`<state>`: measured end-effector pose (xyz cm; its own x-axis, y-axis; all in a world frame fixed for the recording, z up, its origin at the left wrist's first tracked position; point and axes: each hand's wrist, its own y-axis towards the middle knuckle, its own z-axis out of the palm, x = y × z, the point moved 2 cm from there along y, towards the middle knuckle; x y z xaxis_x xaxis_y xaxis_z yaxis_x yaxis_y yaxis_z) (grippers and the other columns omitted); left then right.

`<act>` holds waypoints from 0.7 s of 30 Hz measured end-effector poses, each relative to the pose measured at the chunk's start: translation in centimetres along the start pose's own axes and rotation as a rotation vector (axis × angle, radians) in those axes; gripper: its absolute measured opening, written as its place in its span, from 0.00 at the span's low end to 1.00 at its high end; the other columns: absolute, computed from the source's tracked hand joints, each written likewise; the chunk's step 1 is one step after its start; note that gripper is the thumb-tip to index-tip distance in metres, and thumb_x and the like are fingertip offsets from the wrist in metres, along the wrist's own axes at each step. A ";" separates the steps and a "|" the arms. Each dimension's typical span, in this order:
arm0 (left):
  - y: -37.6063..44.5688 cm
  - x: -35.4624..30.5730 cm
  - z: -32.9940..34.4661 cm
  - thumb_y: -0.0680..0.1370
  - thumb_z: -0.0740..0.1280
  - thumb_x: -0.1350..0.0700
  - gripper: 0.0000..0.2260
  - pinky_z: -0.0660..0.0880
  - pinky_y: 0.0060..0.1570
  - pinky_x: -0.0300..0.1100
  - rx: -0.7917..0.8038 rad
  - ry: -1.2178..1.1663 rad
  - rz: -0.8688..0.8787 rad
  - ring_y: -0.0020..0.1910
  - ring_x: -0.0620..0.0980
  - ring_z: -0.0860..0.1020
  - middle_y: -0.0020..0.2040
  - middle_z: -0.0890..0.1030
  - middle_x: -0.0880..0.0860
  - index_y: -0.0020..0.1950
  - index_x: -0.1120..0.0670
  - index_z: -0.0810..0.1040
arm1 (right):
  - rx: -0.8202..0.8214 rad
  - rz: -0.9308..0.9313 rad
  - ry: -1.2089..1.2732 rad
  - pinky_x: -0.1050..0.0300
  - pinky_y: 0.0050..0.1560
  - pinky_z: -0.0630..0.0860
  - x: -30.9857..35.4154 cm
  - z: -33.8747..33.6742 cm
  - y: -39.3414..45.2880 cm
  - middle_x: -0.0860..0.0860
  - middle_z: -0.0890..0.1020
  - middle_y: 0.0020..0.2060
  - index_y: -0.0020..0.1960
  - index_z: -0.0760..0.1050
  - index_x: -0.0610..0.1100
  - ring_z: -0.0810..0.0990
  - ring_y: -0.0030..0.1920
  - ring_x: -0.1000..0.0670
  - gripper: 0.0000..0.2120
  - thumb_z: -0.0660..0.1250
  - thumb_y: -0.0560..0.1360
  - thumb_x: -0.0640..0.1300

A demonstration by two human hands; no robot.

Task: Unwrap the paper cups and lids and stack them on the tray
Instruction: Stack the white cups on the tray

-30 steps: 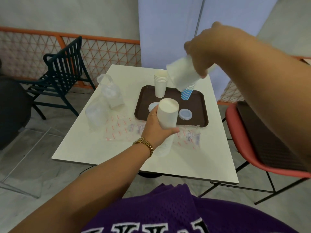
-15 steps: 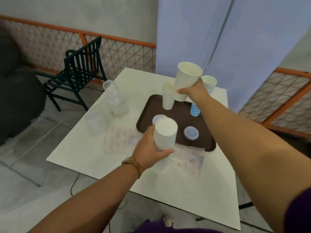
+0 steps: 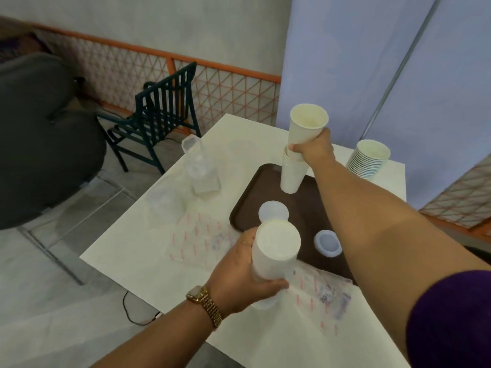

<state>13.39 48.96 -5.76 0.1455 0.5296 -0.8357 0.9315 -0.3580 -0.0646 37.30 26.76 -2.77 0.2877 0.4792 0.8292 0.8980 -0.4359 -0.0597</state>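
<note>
My right hand (image 3: pixel 314 150) grips a white paper cup (image 3: pixel 305 128) upright, its base at the top of the cup stack (image 3: pixel 292 173) standing on the brown tray (image 3: pixel 247 205). My left hand (image 3: pixel 243 272) holds an upside-down stack of white cups (image 3: pixel 275 253) above the near edge of the tray. Two round white lids (image 3: pixel 273 212) (image 3: pixel 328 241) lie on the tray. A taller stack of striped cups (image 3: pixel 368 159) stands at the far right of the tray.
Clear plastic wrappers (image 3: pixel 200 171) and printed wrappers (image 3: pixel 198 237) (image 3: pixel 322 296) lie on the white table (image 3: pixel 138 264). A dark green chair (image 3: pixel 159 112) stands beyond the table's left corner. A blue-white panel (image 3: pixel 372 62) rises behind the table.
My right hand has lowered the single cup toward the stack on the tray. The left hand with its inverted cups has stayed about where it was; the view moved closer.
</note>
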 end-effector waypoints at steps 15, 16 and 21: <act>-0.4 -0.1 -0.1 0.65 0.80 0.47 0.38 0.73 0.57 0.39 -0.009 -0.053 0.007 0.59 0.43 0.72 0.59 0.71 0.41 0.67 0.40 0.59 | 0.558 -0.053 -0.504 0.53 0.62 0.68 0.7 -3.3 -12.5 0.46 0.74 0.67 0.70 0.71 0.43 0.73 0.64 0.46 0.24 0.66 0.79 0.54; -0.4 -0.1 -0.1 0.65 0.80 0.46 0.39 0.72 0.57 0.38 -0.012 -0.060 0.012 0.59 0.43 0.72 0.60 0.71 0.41 0.68 0.41 0.60 | 0.573 -0.138 -0.541 0.56 0.60 0.66 2.7 -4.3 -14.0 0.48 0.75 0.66 0.69 0.72 0.44 0.73 0.63 0.48 0.23 0.65 0.79 0.55; -0.7 -0.5 -0.5 0.63 0.81 0.48 0.42 0.72 0.57 0.39 0.025 -0.098 0.019 0.59 0.43 0.72 0.61 0.71 0.43 0.70 0.44 0.61 | 0.663 -0.411 -0.674 0.56 0.62 0.70 10.6 -7.1 -21.7 0.56 0.78 0.59 0.66 0.74 0.51 0.75 0.60 0.52 0.23 0.63 0.77 0.62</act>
<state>12.84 49.34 -5.03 0.1281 0.4450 -0.8863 0.9200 -0.3870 -0.0614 18.54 35.88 11.22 -0.1396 0.9131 0.3830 0.9134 0.2681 -0.3062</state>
